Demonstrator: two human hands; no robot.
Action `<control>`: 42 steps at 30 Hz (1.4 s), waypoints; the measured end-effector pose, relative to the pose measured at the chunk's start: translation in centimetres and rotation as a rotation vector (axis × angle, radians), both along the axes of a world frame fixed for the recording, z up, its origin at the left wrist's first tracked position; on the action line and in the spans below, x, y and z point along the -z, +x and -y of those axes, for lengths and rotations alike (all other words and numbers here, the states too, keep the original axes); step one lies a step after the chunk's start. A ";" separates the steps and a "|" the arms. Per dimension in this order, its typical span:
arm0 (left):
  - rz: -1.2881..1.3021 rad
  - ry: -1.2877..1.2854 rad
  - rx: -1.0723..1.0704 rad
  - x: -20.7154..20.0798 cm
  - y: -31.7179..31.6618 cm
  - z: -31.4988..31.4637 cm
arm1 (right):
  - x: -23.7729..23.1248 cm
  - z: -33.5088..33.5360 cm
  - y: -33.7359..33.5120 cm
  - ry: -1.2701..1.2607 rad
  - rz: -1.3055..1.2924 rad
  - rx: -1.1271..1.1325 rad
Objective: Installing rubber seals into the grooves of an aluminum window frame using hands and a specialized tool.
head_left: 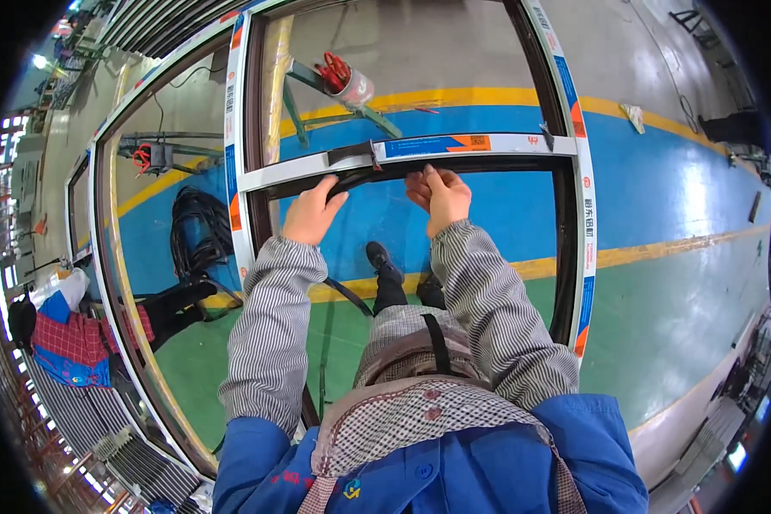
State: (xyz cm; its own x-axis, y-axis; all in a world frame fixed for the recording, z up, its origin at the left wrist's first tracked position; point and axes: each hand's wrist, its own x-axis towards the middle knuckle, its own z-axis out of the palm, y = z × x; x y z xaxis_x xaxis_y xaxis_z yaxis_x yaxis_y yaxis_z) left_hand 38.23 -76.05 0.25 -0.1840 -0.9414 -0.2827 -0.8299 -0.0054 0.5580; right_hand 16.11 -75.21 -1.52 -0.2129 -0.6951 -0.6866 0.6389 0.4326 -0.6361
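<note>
A white-filmed crossbar point(437, 147) of a large window or door frame runs across in front of me. Along its near side lies a black rubber strip point(370, 176). My left hand point(311, 212) is at the bar's left part, thumb and forefinger apart and fingertips against the edge by the strip. Farther right, my right hand point(442, 199) has its fingers curled and pinched together at the same strip, just below the bar. A piece of dark tape or film point(351, 154) sticks up on the bar's top between the hands.
The frame's right upright point(586, 231) and left upright point(237, 206) flank me. A bucket of red-handled tools point(351, 88) stands on a green stand beyond the bar. Coiled black strip point(199, 230) lies at left. Another person point(86, 338) works at far left.
</note>
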 end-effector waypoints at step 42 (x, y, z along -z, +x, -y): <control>0.440 -0.619 0.399 -0.5 -9.4 4.1 | 1.2 -0.4 -1.3 -0.102 0.033 -0.158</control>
State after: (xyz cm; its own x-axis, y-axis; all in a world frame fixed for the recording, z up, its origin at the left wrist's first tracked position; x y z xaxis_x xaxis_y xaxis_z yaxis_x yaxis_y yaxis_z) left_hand 28.88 -80.13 0.77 -0.5281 -0.8379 0.1378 -0.8467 0.5320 -0.0097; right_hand 14.82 -74.79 -2.67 -0.0736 -0.7843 -0.6160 0.5895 0.4640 -0.6612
